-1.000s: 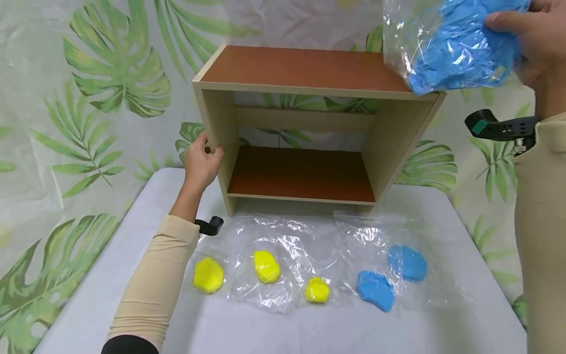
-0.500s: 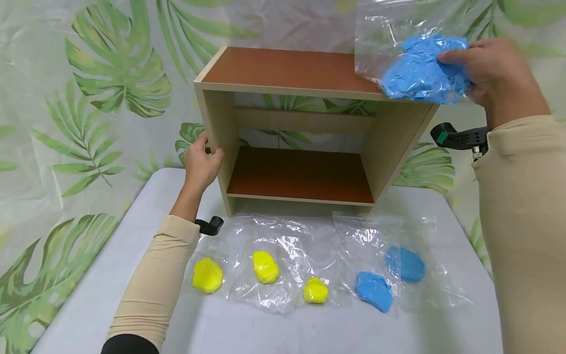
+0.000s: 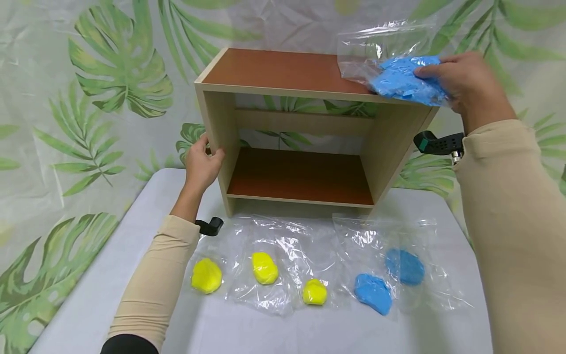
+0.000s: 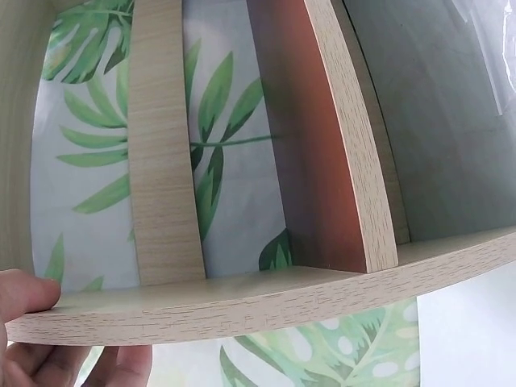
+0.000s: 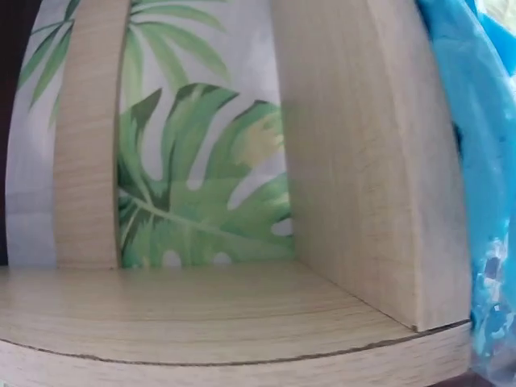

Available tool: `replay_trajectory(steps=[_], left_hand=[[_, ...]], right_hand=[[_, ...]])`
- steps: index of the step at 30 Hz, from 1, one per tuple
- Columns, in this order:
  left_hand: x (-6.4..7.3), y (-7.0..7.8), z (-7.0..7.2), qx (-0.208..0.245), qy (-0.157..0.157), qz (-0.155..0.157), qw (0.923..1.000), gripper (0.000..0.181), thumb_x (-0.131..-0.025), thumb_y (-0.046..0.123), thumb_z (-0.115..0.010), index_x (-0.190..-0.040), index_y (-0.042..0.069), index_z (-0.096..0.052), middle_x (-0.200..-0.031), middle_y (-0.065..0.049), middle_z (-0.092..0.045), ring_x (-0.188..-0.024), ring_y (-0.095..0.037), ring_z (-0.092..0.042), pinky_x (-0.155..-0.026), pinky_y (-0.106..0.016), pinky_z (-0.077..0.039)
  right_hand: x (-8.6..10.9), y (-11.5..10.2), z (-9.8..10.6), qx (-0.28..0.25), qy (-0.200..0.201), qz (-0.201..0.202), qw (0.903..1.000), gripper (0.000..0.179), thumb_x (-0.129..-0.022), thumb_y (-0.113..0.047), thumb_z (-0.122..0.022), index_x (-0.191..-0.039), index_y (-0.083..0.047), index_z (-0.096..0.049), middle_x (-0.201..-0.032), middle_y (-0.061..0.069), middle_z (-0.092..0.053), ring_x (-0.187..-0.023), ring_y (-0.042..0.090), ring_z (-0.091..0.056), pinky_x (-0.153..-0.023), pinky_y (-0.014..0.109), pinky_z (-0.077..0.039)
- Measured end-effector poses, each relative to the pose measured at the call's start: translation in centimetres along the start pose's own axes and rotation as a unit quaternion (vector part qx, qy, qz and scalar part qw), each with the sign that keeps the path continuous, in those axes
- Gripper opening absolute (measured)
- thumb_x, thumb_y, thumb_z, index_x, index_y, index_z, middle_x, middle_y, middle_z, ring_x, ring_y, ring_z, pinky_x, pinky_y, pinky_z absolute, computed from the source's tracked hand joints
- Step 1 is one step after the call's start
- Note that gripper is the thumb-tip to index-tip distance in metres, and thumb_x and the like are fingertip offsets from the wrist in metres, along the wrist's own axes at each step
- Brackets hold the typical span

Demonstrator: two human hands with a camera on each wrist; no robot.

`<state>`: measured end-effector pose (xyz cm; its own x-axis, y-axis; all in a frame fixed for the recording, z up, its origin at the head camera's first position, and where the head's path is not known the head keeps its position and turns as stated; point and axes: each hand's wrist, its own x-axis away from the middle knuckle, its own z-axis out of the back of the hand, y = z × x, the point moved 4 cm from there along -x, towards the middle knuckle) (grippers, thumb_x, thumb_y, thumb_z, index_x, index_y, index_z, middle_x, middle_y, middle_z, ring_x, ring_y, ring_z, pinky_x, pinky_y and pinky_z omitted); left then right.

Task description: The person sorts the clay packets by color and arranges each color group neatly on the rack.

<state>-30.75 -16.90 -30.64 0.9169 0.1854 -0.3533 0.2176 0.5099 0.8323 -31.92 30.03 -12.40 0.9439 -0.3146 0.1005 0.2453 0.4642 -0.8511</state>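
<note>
A small wooden shelf unit with reddish-brown boards stands on the table. My left hand grips the front edge of its left side panel; in the left wrist view the thumb lies inside the panel and the fingers outside. My right hand pinches a clear plastic bag with a lump of blue clay, over the right end of the shelf's top. In the right wrist view the blue bag shows beside the top board. The clear end of the bag lies over the top board.
Bagged lumps of yellow clay lie in front of the shelf on the left and middle of the white table. Two bagged blue lumps lie to the right. A leaf-patterned sheet hangs behind.
My right hand has moved left and down with the bag of blue clay, bringing it onto the right end of the shelf top. My left hand has kept its grip in place.
</note>
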Motion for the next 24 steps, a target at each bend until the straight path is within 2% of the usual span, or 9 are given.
replay_trajectory(steps=[3, 7, 10, 12, 14, 16, 18, 20, 24], left_hand=[[0.06, -0.01, -0.05, 0.0, -0.003, 0.002, 1.0, 0.043, -0.092, 0.016, -0.055, -0.134, 0.006, -0.058, -0.132, -0.019, -0.063, -0.117, -0.037, -0.065, -0.089, -0.052, -0.057], [0.1, -0.01, -0.15, 0.002, -0.003, 0.002, 1.0, 0.043, -0.092, 0.015, -0.055, -0.134, 0.006, -0.058, -0.132, -0.019, -0.063, -0.117, -0.037, -0.065, -0.089, -0.052, -0.057], [0.2, 0.11, -0.11, 0.002, -0.002, 0.001, 1.0, 0.044, -0.092, 0.016, -0.055, -0.134, 0.007, -0.058, -0.133, -0.019, -0.063, -0.117, -0.037, -0.065, -0.089, -0.052, -0.057], [0.31, 0.21, -0.06, 0.001, -0.003, 0.002, 1.0, 0.044, -0.092, 0.017, -0.055, -0.135, 0.007, -0.058, -0.133, -0.019, -0.062, -0.118, -0.037, -0.065, -0.09, -0.052, -0.057], [0.41, 0.3, -0.03, 0.003, -0.004, 0.002, 1.0, 0.044, -0.092, 0.017, -0.055, -0.135, 0.008, -0.058, -0.133, -0.019, -0.062, -0.118, -0.037, -0.065, -0.089, -0.052, -0.057], [0.47, 0.36, -0.03, 0.005, -0.003, 0.003, 1.0, 0.044, -0.092, 0.017, -0.055, -0.135, 0.008, -0.058, -0.133, -0.019, -0.062, -0.117, -0.037, -0.065, -0.089, -0.052, -0.057], [0.5, 0.42, -0.07, 0.006, -0.003, 0.002, 1.0, 0.044, -0.092, 0.017, -0.055, -0.135, 0.008, -0.058, -0.133, -0.019, -0.062, -0.117, -0.037, -0.065, -0.088, -0.052, -0.057], [0.5, 0.5, -0.12, 0.007, -0.003, 0.0, 1.0, 0.044, -0.092, 0.017, -0.055, -0.135, 0.009, -0.058, -0.133, -0.019, -0.062, -0.117, -0.037, -0.065, -0.088, -0.053, -0.057], [0.46, 0.7, -0.22, 0.005, -0.004, -0.005, 1.0, 0.045, -0.092, 0.019, -0.053, -0.136, 0.009, -0.057, -0.133, -0.019, -0.062, -0.118, -0.038, -0.065, -0.09, -0.053, -0.057]], right_hand=[[-0.04, 0.0, -0.1, 0.027, 0.002, -0.008, 0.9996, 0.085, -0.088, -0.046, -0.068, -0.158, -0.03, -0.021, -0.162, -0.005, -0.023, -0.092, 0.003, -0.047, -0.058, 0.009, -0.048], [-0.03, 0.17, -0.11, 0.02, 0.002, -0.016, 0.9997, 0.085, -0.088, -0.046, -0.069, -0.157, -0.031, -0.022, -0.159, -0.008, -0.027, -0.092, 0.002, -0.047, -0.061, 0.01, -0.049], [0.07, 0.27, -0.09, 0.027, 0.008, -0.019, 0.9994, 0.084, -0.086, -0.05, -0.07, -0.156, -0.032, -0.027, -0.145, -0.014, -0.038, -0.092, 0.003, -0.044, -0.061, 0.013, -0.046], [0.1, 0.27, -0.03, 0.036, 0.014, -0.021, 0.999, 0.075, -0.084, -0.052, -0.07, -0.15, -0.038, -0.037, -0.128, -0.017, -0.043, -0.091, 0.005, -0.041, -0.059, 0.017, -0.042], [0.1, 0.26, 0.03, 0.045, 0.017, -0.023, 0.9986, 0.065, -0.084, -0.054, -0.071, -0.142, -0.039, -0.046, -0.112, -0.017, -0.041, -0.09, 0.007, -0.039, -0.058, 0.021, -0.039], [0.03, 0.22, 0.08, 0.044, 0.019, -0.025, 0.9985, 0.063, -0.083, -0.054, -0.071, -0.139, -0.037, -0.049, -0.105, -0.016, -0.038, -0.09, 0.008, -0.038, -0.058, 0.022, -0.039], [-0.09, 0.19, 0.15, 0.039, 0.018, -0.027, 0.9987, 0.065, -0.083, -0.053, -0.072, -0.141, -0.037, -0.048, -0.104, -0.017, -0.039, -0.091, 0.007, -0.039, -0.06, 0.019, -0.042], [-0.16, 0.18, 0.23, 0.026, 0.016, -0.031, 0.999, 0.077, -0.083, -0.051, -0.073, -0.15, -0.035, -0.04, -0.105, -0.018, -0.04, -0.094, 0.006, -0.04, -0.062, 0.016, -0.044], [-0.4, 0.3, 0.42, -0.009, 0.014, -0.034, 0.9993, 0.061, -0.081, -0.048, -0.077, -0.135, -0.038, -0.051, -0.107, -0.019, -0.042, -0.097, 0.004, -0.042, -0.064, 0.014, -0.046]])
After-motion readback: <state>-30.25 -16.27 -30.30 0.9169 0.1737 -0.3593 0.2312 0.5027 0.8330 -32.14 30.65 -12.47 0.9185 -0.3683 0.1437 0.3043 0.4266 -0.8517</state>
